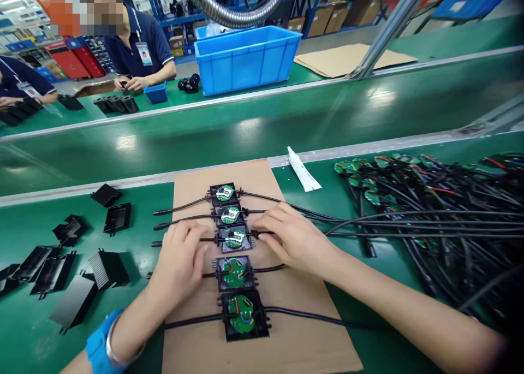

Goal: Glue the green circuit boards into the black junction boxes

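Several open black plastic boxes stand in a column on a cardboard sheet (196, 352), each with a round green circuit board and black cables out both sides. My left hand (182, 251) is closed around the left cable of the third box (235, 238) from the top, its fingers curled near the box's edge. Opposite, my right hand (292, 235) pinches the right-hand black cable (258, 233) of the same box by its grommet. White paste lies on the boards of the upper three boxes, including the top board (225, 193). The nearest board (241, 314) shows coloured wires instead.
Loose black box shells (73, 300) lie on the left. A white tube (302, 169) rests beyond the cardboard. Cables with green boards (434, 215) are heaped at right. Across the green conveyor (245, 128) are a blue bin (248, 60) and co-workers, one (143, 46) handling a small dark part.
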